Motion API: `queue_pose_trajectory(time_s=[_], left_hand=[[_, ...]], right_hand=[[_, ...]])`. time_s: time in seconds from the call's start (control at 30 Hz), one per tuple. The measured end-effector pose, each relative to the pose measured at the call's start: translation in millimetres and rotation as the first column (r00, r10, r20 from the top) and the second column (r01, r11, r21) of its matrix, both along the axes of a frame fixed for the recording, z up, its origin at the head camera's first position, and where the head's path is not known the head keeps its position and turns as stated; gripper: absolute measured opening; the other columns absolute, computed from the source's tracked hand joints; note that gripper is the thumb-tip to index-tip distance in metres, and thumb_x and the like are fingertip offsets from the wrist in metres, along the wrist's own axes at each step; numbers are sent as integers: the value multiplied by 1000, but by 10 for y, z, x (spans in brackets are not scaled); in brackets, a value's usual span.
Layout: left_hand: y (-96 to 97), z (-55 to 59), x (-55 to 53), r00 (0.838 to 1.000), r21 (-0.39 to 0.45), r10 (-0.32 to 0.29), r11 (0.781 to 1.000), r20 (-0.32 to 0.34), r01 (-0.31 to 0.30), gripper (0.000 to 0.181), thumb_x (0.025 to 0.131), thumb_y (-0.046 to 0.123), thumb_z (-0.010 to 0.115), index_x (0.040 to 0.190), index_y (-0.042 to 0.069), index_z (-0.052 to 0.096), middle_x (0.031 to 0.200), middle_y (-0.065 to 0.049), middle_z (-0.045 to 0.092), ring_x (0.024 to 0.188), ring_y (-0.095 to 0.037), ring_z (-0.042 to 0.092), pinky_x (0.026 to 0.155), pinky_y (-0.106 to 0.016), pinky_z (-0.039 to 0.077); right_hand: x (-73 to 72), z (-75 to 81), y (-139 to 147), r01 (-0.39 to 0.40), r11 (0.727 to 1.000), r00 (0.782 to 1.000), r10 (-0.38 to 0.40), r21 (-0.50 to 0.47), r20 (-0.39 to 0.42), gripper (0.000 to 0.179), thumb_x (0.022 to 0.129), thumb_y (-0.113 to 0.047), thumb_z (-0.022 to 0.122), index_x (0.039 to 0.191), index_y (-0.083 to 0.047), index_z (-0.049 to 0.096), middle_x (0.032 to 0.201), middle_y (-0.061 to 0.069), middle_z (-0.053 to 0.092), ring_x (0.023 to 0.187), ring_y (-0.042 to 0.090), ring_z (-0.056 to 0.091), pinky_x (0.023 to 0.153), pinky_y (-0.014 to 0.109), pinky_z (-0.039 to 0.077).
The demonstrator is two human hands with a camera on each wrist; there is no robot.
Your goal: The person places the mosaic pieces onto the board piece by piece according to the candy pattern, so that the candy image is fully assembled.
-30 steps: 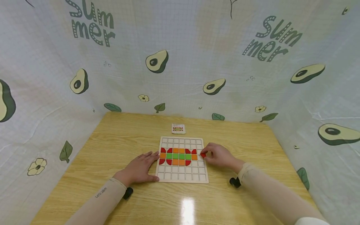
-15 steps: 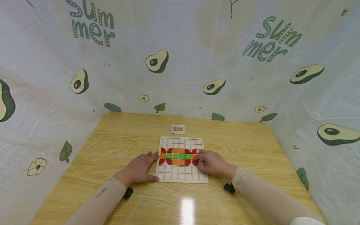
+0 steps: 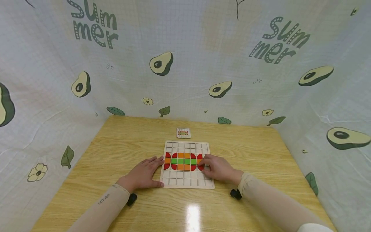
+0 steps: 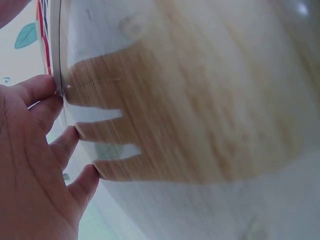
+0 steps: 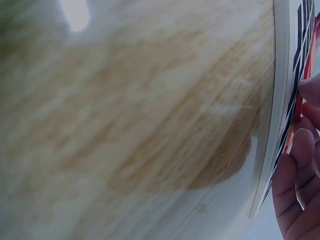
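A square grid board [image 3: 188,183] lies on the wooden table, with red, orange and green tiles across its middle rows. My left hand [image 3: 145,174] rests flat by its left side, thumb and fingertips at the edge, fingers spread. At the right end of the pattern my right hand [image 3: 218,167] pinches a red rounded tile [image 3: 200,168] over the cell below an orange square, which the fingers partly cover. In the right wrist view, the thumb and fingers hold a red tile [image 5: 299,106] close over the board.
A small card [image 3: 184,132] printed with a similar coloured pattern lies behind the board. A white curtain [image 3: 191,38] with avocado prints encloses the wooden table [image 3: 246,141] at the back and sides.
My right hand has moved left from beyond the board's right edge onto the board, bringing the red tile to the lower right of the pattern. My left hand has stayed still.
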State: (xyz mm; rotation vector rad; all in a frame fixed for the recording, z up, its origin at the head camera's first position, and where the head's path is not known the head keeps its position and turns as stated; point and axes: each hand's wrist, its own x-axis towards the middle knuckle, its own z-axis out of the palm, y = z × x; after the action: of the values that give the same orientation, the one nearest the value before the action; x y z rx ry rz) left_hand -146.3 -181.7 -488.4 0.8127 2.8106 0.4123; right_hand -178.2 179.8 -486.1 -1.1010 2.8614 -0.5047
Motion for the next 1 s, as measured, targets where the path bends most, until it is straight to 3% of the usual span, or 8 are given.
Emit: queue_pose_trajectory(time_s=[0.83, 1.0], left_hand=[[-7, 20, -1, 1000, 14, -9, 1000, -5, 9, 96, 80, 65, 71, 152, 9, 42, 160, -6, 33, 145, -35, 29, 113, -55, 27], [-1, 17, 2, 1000, 14, -13, 1000, -3, 13, 95, 80, 64, 71, 152, 8, 43, 160, -6, 33, 145, -35, 29, 113, -55, 27]], right_hand=[[-31, -20, 45, -21, 998, 1000, 21, -54, -1, 23, 90, -28, 73, 113, -24, 74, 108, -12, 62, 84, 8, 56, 74, 28, 51], [-37, -40, 78, -17, 998, 1000, 17, -57, -4, 22, 90, -27, 74, 112, -24, 75, 107, -12, 62, 78, 8, 55, 69, 26, 48]])
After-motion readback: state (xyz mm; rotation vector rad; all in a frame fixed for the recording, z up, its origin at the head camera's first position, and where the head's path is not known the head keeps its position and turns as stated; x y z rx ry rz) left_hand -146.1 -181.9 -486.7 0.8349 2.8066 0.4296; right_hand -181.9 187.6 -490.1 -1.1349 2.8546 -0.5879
